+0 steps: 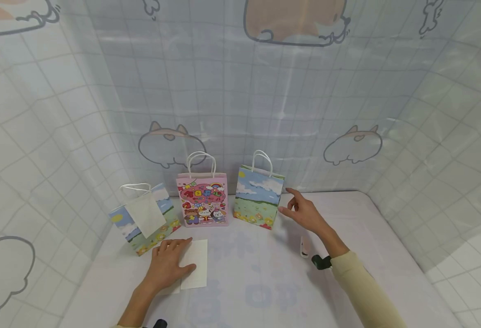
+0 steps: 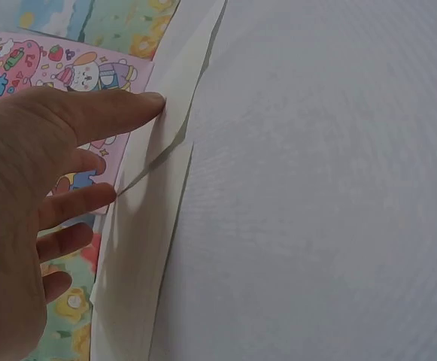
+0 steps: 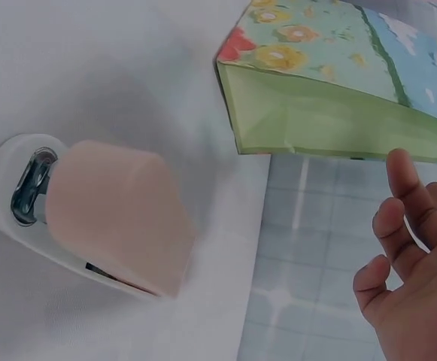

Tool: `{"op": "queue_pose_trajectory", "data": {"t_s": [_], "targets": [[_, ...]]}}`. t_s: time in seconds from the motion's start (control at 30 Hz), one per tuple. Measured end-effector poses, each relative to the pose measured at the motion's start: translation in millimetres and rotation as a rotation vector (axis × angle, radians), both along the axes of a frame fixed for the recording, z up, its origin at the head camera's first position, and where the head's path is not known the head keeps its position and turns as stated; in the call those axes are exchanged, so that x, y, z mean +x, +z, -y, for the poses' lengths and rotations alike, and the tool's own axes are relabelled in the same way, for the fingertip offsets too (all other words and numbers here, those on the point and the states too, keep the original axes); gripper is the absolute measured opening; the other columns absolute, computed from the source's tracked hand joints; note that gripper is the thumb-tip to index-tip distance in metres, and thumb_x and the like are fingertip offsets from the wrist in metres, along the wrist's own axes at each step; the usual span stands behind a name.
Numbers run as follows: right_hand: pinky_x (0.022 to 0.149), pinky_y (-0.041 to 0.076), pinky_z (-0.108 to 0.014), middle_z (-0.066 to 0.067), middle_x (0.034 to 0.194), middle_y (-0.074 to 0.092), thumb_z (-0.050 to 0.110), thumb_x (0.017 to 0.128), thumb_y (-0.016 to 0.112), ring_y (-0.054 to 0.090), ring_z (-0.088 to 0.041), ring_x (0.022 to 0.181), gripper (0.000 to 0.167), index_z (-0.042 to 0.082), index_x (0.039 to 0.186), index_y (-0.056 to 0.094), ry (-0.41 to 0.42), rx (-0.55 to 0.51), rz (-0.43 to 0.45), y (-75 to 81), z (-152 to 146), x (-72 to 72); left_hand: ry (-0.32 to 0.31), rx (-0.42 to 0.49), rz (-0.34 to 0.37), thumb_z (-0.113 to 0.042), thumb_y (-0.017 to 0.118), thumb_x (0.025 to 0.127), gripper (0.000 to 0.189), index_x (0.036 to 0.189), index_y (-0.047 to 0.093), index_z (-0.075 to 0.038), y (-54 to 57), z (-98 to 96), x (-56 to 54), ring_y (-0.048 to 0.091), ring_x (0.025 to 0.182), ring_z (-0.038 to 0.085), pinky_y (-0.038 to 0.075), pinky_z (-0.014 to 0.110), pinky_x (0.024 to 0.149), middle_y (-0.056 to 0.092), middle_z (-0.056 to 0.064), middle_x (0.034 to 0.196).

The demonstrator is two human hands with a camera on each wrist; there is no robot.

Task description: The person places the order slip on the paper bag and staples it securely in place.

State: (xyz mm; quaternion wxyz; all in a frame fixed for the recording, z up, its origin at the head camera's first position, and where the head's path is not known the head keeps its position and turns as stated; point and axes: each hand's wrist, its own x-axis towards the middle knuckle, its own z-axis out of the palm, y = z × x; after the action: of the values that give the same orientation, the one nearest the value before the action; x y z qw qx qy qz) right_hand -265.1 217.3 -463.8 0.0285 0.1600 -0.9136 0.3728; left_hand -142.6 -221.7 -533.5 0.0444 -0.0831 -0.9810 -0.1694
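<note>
Our left hand (image 1: 167, 264), fingers relaxed, lies over white cards (image 1: 198, 264); our right hand (image 1: 304, 214), fingers loosely bent, hovers beside the rightmost bag (image 1: 258, 197).

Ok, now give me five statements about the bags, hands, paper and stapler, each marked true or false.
1. The pink cartoon gift bag is between two landscape-print gift bags. True.
2. The right hand grips the pink cartoon gift bag. False: it is beside the right landscape-print bag, holding nothing.
3. The left hand is over white paper sheets. True.
4. The stapler is inside a bag. False: it lies on the table.
5. A white card covers part of the left landscape-print bag. True.
</note>
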Motion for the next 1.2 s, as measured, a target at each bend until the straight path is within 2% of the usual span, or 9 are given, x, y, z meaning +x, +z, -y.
{"op": "queue_pose_trajectory", "data": {"t_s": [0.2, 0.43, 0.77, 1.07, 1.2], "targets": [[0.065, 0.042, -0.035, -0.001, 0.094, 0.063, 0.046, 0.092, 0.07, 0.052, -0.018, 0.075, 0.079, 0.012, 0.154, 0.034, 0.0, -0.018, 0.009, -3.9, 3.4, -6.1, -0.012, -0.004, 0.006, -0.053, 0.083, 0.076, 0.083, 0.145, 0.054, -0.016, -2.3, 1.2, -1.7, 0.042, 0.125, 0.037, 0.028, 0.064, 0.098, 0.056, 0.012, 0.139], [0.065, 0.044, -0.035, -0.003, 0.094, 0.065, 0.047, 0.094, 0.069, 0.054, -0.019, 0.075, 0.079, 0.01, 0.154, 0.035, 0.003, -0.053, 0.008, -3.4, 11.0, -10.6, -0.017, 0.008, 0.038, -0.055, 0.083, 0.074, 0.087, 0.146, 0.053, -0.016, 2.3, 0.3, -2.8, 0.042, 0.125, 0.038, 0.026, 0.064, 0.1, 0.055, 0.012, 0.14], [0.064, 0.045, -0.035, -0.003, 0.092, 0.067, 0.045, 0.096, 0.066, 0.056, -0.018, 0.074, 0.068, 0.008, 0.149, 0.043, -0.037, -0.049, -0.029, -4.1, 15.7, -14.0, -0.006, -0.026, 0.008, -0.058, 0.085, 0.07, 0.09, 0.144, 0.055, -0.015, 4.5, -1.4, -5.1, 0.043, 0.124, 0.04, 0.025, 0.066, 0.101, 0.056, 0.014, 0.132], [0.067, 0.046, -0.037, -0.002, 0.088, 0.068, 0.046, 0.098, 0.063, 0.06, -0.019, 0.074, 0.059, 0.01, 0.143, 0.05, -0.036, -0.118, 0.016, -1.7, 16.4, -14.3, -0.016, -0.012, 0.008, -0.058, 0.087, 0.067, 0.093, 0.143, 0.057, -0.015, 5.1, -3.6, -9.7, 0.044, 0.123, 0.04, 0.029, 0.063, 0.095, 0.058, 0.012, 0.131], [0.068, 0.046, -0.037, -0.005, 0.091, 0.069, 0.047, 0.098, 0.062, 0.062, -0.026, 0.078, 0.057, 0.011, 0.142, 0.052, -0.036, -0.135, 0.034, -1.3, 16.3, -14.6, -0.009, -0.001, 0.021, -0.056, 0.088, 0.067, 0.093, 0.144, 0.055, -0.016, 4.1, -3.7, -12.7, 0.044, 0.122, 0.039, 0.029, 0.061, 0.094, 0.058, 0.012, 0.128]]}}
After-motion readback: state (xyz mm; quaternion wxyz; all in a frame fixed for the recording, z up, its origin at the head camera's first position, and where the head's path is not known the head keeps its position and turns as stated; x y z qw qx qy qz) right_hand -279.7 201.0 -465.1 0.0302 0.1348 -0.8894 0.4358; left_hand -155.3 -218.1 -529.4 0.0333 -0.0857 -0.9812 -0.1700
